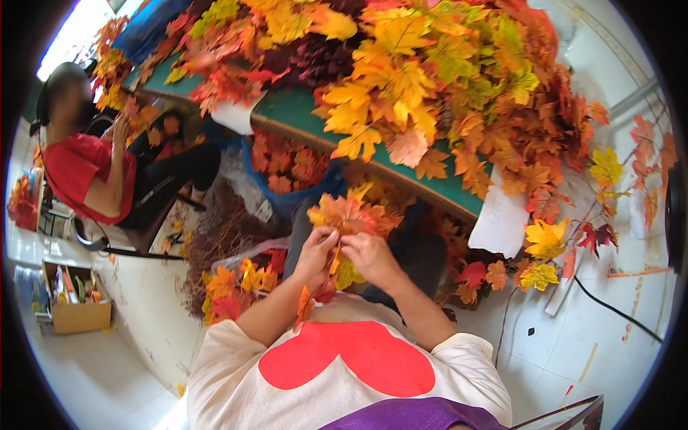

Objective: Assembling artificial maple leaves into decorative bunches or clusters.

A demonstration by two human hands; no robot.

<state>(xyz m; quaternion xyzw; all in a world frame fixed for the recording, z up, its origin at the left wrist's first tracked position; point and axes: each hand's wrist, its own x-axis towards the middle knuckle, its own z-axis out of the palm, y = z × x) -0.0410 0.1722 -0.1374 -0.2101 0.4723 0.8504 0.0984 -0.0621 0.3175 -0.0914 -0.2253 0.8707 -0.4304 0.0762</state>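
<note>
My left hand (316, 252) and my right hand (370, 258) are close together above my lap. Between them is a spray of artificial maple leaves (352, 215), orange and yellow, spread out beyond my fingertips. The fingers of both hands are closed in a pinch at its base, where the stem is mostly covered. Some yellow leaves (347, 274) hang down just below my hands. More orange and red leaves (226, 287) lie beside my left forearm.
A green table (287, 109) ahead bears a large heap of maple leaves (408, 79). Below it stands a blue bag (315, 188) of red leaves, with brown twigs (209, 251) nearby. Another person in red (89, 175) sits at left. A cardboard box (82, 315) and a black cable (616, 309) are on the floor.
</note>
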